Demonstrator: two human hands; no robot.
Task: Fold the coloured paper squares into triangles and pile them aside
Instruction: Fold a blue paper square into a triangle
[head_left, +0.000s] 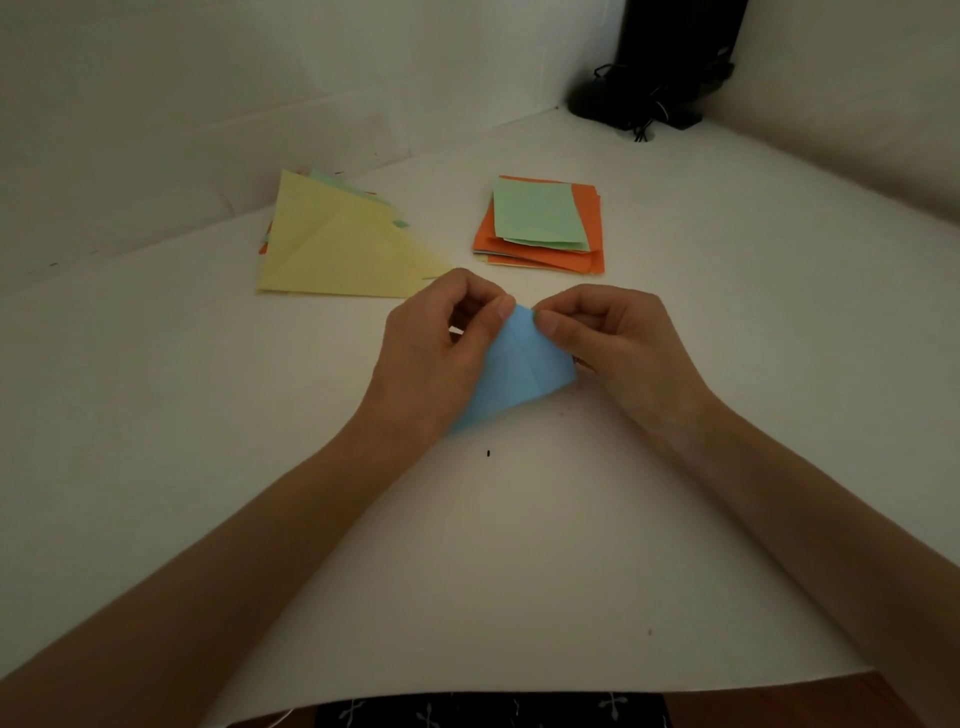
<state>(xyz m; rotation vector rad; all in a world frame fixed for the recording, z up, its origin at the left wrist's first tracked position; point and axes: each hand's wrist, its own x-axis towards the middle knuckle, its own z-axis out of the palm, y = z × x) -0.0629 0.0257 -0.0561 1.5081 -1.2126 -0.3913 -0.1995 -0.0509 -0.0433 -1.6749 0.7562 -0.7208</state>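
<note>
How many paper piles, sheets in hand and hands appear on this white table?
Paper piles: 2, the yellow-topped pile of folded paper triangles and the green-topped stack of flat paper squares.
Sheets in hand: 1, the blue paper sheet, pinched at its top corner.
Hands: 2, left hand and right hand.
Total: 5.

Table cover: white sheet (519, 561), its near edge at the bottom of the view.
Far right corner: black stand (670, 62) with black cables (643, 120) bunched at its base.
Speck: small dark mark (489, 453) on the sheet.
Bottom edge: dark patterned fabric (488, 713).
Backdrop: plain white walls (208, 104).
</note>
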